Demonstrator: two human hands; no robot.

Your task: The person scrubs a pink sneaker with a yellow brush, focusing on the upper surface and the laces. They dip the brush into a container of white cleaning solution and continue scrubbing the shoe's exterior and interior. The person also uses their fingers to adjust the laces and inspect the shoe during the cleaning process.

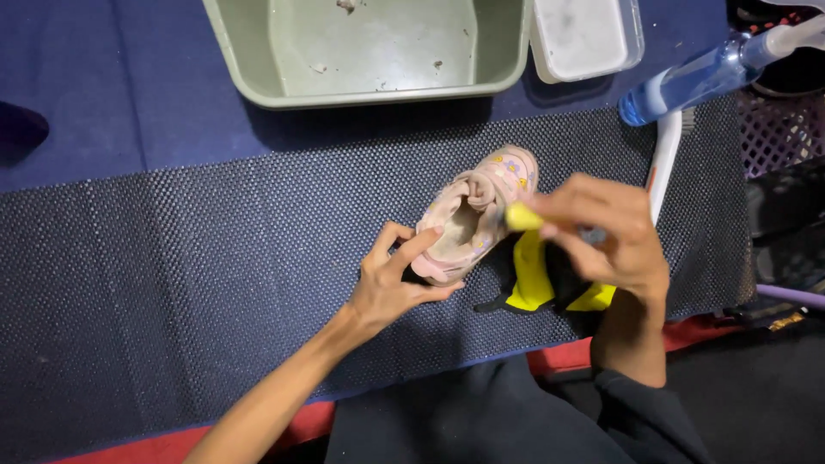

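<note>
Pink child's shoe (pixel 478 212) steadied on its heel by left hand (pixel 391 283); right hand (pixel 606 236) pinching yellow-black cloth (pixel 540 279) onto the toe; wiping seems underway, grime remaining inside.

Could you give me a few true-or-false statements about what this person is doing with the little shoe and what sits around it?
1. The left hand steadies a small pink shoe. True.
2. The right hand holds a red sponge. False: it holds a yellow and black cloth.
3. The green basin is full of soapy water. False: it shows only a few specks of dirt.
4. A blue spray bottle lies at the upper right. True.
5. The shoe rests on a dark mesh mat. True.
</note>
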